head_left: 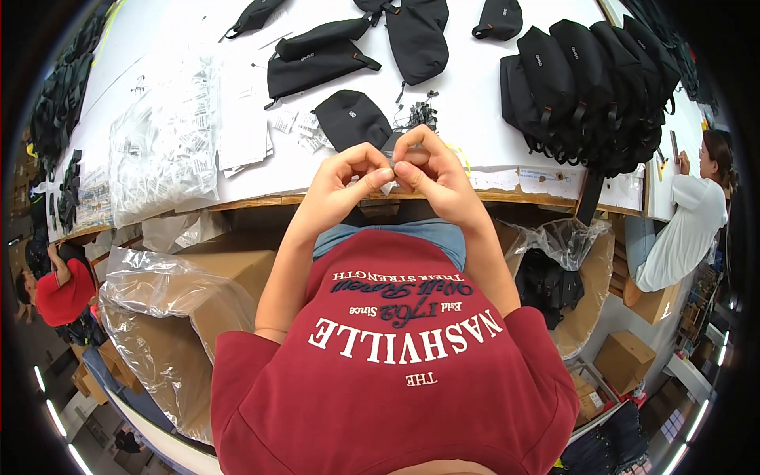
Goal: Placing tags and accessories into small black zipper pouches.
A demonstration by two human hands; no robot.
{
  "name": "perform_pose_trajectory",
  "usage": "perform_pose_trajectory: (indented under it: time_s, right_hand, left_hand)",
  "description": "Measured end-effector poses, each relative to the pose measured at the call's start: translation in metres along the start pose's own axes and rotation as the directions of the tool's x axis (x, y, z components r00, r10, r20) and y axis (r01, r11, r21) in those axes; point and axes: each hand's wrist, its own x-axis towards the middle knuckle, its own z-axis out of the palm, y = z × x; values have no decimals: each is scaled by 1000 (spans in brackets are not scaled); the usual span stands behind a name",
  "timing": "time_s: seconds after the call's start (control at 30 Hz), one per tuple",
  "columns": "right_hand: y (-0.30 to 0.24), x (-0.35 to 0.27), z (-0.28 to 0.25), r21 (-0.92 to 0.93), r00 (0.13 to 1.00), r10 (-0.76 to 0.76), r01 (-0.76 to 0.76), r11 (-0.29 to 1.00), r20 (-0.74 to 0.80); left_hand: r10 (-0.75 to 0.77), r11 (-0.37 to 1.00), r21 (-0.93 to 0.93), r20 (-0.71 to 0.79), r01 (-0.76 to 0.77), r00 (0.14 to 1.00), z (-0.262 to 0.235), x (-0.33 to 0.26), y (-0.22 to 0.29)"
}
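Fingertips together, my left hand (348, 184) and my right hand (440, 176) meet over the table's near edge. Both are closed in a pinch. Whatever they pinch is too small and too covered by the fingers to name; a bit of white shows beneath them. Just beyond my left hand lies a black zip pouch (352, 119), flat on the white tabletop. A heap of small black pieces, perhaps cord ends (423, 112), sits behind my right hand. Left of the pouch are loose white printed tags (304, 127).
A clear bag full of white tags (165, 138) and paper sheets (244, 138) lie at left. More black pouches (321, 59) lie farther back; a stack of pouches (590, 91) stands right. Plastic-lined cartons (182, 317) flank me. A person in white (687, 210) sits at right.
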Motion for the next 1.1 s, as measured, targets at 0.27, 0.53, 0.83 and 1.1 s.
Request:
perform_pose_trajectory:
  time_s: [0.27,0.53,0.83,1.1]
  right_hand:
    - [8,-1,2,138,999,-1,-4,990,40]
    - [9,0,7,142,999,-19,15,990,34]
    - [-9,27,-22,-450,965,143,-231,863,-221]
    - [76,62,-9,-946,986,-131,137,293,102]
  left_hand:
    - [-43,980,-193,48,52,998,-6,3,-10]
    - [-64,960,-265,100,89,993,-6,5,-9]
    - [131,805,586,-21,-94,991,7,-3,-26]
    - [245,731,618,157,-289,957,28,-10,-36]
